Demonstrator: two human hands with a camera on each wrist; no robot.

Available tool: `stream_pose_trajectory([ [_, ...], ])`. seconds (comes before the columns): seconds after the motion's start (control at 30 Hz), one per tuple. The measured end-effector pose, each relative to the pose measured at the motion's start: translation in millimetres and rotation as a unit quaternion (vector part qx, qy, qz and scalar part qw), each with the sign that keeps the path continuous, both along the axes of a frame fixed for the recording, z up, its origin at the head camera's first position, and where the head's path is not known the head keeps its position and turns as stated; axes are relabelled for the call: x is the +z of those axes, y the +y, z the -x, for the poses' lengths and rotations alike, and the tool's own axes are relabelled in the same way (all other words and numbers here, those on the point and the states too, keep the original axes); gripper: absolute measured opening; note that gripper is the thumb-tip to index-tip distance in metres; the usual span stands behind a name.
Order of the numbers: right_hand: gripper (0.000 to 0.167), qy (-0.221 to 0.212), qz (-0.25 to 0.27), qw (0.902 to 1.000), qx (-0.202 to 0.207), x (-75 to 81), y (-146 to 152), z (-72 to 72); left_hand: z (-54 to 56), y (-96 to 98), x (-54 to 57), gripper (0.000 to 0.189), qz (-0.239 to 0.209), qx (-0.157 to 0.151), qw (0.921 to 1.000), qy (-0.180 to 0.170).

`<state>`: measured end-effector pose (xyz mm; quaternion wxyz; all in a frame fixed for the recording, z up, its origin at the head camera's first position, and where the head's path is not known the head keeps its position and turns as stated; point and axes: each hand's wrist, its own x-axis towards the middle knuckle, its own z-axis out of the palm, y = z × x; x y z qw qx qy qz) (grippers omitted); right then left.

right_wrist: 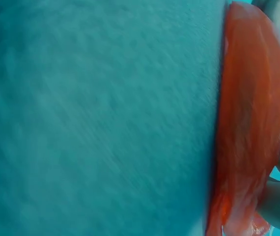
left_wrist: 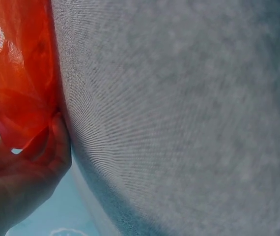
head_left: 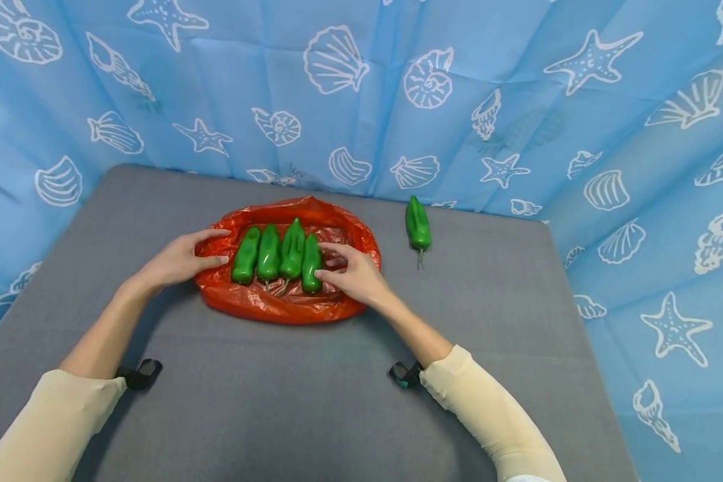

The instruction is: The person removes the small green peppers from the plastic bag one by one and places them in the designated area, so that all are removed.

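Several green peppers (head_left: 268,253) lie side by side in a red plastic bag (head_left: 247,308) with its mouth spread wide, in the head view. My left hand (head_left: 177,260) holds the bag's left rim, thumb and fingers on the plastic; in the left wrist view the fingers curl at the bag's end. At the right end of the row, my right hand (head_left: 357,273) has its thumb and forefinger at the right side of the last pepper (head_left: 311,268). In the right wrist view the red bag hides most of this hand.
Another green pepper (head_left: 418,224) lies on the grey table (head_left: 289,395), right of the bag, its stem pointing toward me. A blue curtain (head_left: 361,100) with white shells and starfish hangs behind and along the table's sides.
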<state>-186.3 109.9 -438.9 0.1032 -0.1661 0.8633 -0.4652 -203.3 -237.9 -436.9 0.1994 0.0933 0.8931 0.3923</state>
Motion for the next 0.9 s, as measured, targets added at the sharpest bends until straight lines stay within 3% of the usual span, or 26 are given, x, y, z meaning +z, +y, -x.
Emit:
stream_pose_trajectory([
  [0.9, 0.084, 0.038, -0.128, 0.99, 0.045, -6.0, -18.0, 3.9, 4.4, 0.3, 4.4, 0.073, 0.01, -0.015, 0.9997, -0.018],
])
